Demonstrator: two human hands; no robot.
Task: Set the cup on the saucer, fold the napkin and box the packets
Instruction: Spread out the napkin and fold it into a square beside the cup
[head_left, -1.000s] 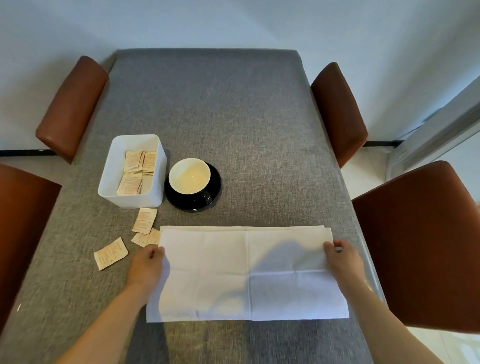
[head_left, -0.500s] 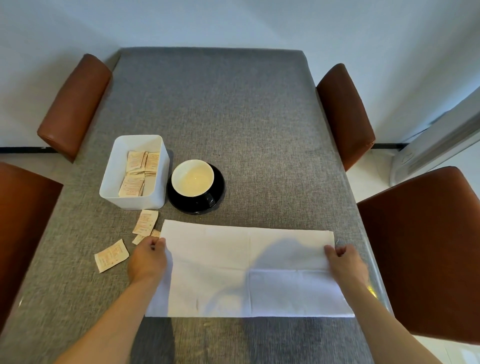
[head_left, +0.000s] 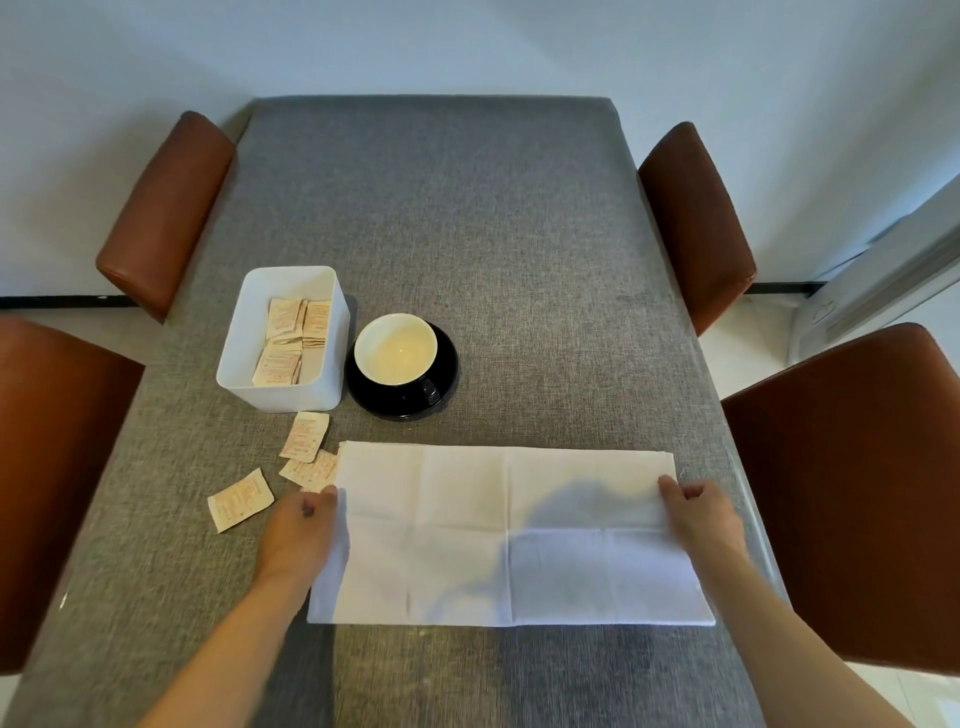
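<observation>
A white napkin (head_left: 498, 535) lies flat on the grey table (head_left: 467, 234), folded into a wide rectangle. My left hand (head_left: 301, 530) pinches its left edge and my right hand (head_left: 698, 514) pinches its right edge. Behind the napkin a cup (head_left: 396, 351), white inside, stands on a black saucer (head_left: 447, 384). To the left of the saucer a white box (head_left: 280, 332) holds several packets (head_left: 291, 338). Three loose packets lie on the table in front of the box: one upright (head_left: 305, 436), one (head_left: 310, 470) partly under the napkin's corner, one further left (head_left: 240, 500).
Brown chairs flank the table: two on the left (head_left: 166, 208) (head_left: 47, 467) and two on the right (head_left: 696, 218) (head_left: 852, 493). The table's far half holds nothing. A white wall runs behind.
Both hands slid a little along the napkin's side edges toward me. The napkin's far edge settled flat and straight. Cup, box and packets stayed put.
</observation>
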